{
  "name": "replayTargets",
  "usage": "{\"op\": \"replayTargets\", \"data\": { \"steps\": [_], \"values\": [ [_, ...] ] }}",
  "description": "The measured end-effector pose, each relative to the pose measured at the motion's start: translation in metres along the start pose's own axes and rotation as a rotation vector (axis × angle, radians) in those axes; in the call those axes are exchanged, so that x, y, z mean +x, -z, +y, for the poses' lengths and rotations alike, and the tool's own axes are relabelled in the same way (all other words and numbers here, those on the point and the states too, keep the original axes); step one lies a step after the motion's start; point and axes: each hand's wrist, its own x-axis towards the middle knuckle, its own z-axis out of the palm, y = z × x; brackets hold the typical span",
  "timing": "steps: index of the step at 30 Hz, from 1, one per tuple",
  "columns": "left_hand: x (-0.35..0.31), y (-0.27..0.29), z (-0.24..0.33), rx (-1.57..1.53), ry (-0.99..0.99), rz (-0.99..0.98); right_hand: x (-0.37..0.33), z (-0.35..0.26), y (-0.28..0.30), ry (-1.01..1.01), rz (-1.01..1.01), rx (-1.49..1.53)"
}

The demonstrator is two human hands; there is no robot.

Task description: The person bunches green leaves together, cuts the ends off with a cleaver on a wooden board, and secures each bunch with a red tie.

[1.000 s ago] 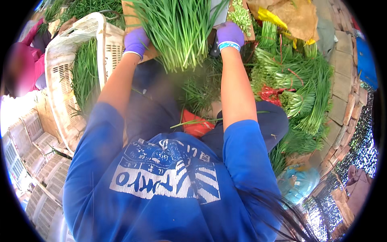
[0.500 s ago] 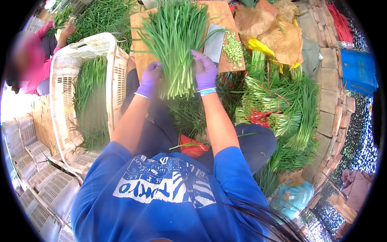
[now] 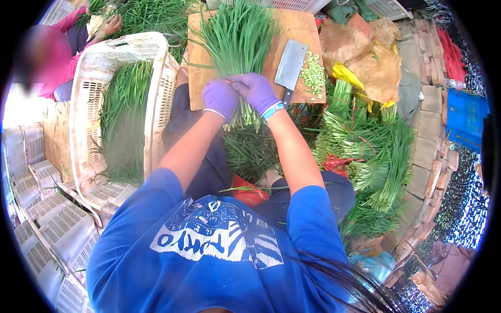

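A thick bunch of garlic chives lies on the wooden cutting board, its pale stem ends toward me. Both my hands wear purple gloves and meet over the bunch's lower part. My left hand is closed on the left side of the stems. My right hand is closed too, its fingertips against the left hand's. A hint of red shows between the fingertips, too small to make out. A cleaver rests right of the bunch, its handle toward me. Chopped pale stem pieces lie beside the blade.
Left of me stands a white plastic crate holding chives. Tied chive bundles are piled at my right, near brown wrapping sheets and a brick edge. Loose chives lie below the board. Another person sits at far left.
My hands were apart, one on each side of the bunch; now they have come together over its stems. The bunch looks gathered narrower. The view has shifted slightly.
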Motion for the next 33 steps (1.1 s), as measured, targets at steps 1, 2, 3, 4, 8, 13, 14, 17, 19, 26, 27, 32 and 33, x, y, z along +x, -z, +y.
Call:
{"op": "replayTargets", "data": {
  "steps": [1, 2, 3, 4, 8, 13, 14, 17, 19, 26, 27, 32, 33],
  "values": [
    [-0.003, 0.008, 0.007, 0.016, -0.031, -0.050, -0.003, 0.005, 0.004, 0.051, 0.019, -0.032],
    [-0.008, 0.018, 0.014, 0.034, -0.060, -0.097, -0.008, 0.011, 0.006, 0.105, 0.038, -0.060],
    [-0.007, 0.021, 0.016, 0.028, -0.061, -0.093, -0.008, 0.025, 0.006, 0.127, 0.064, -0.020],
    [-0.006, 0.025, 0.013, -0.060, -0.078, -0.107, -0.006, 0.019, 0.009, 0.136, 0.051, -0.018],
    [-0.009, 0.022, 0.009, -0.101, -0.109, -0.066, 0.000, 0.003, 0.007, 0.049, 0.009, -0.444],
    [-0.001, -0.021, -0.005, 0.013, 0.001, 0.199, 0.010, -0.018, -0.016, -0.005, 0.057, -0.411],
    [0.002, -0.025, -0.005, -0.047, 0.029, 0.183, 0.010, -0.015, -0.017, -0.004, 0.052, -0.415],
    [-0.002, -0.020, -0.001, -0.128, -0.033, 0.025, 0.007, 0.000, -0.015, 0.019, 0.143, -0.470],
    [-0.007, -0.009, -0.003, -0.230, -0.157, 0.041, 0.006, 0.003, -0.005, -0.078, 0.235, 0.068],
    [-0.002, -0.004, -0.021, -0.273, -0.133, -0.036, -0.039, 0.050, 0.033, -0.293, 1.004, 1.359],
    [-0.003, -0.006, -0.023, -0.281, -0.159, -0.022, -0.051, 0.064, 0.028, -0.279, 0.989, 1.340],
    [0.006, -0.007, -0.027, -0.267, -0.149, 0.032, -0.066, 0.070, 0.033, -0.276, 0.906, 1.222],
    [0.005, -0.009, -0.028, -0.280, -0.137, 0.026, -0.071, 0.069, 0.037, -0.275, 0.920, 1.219]
  ]
}}
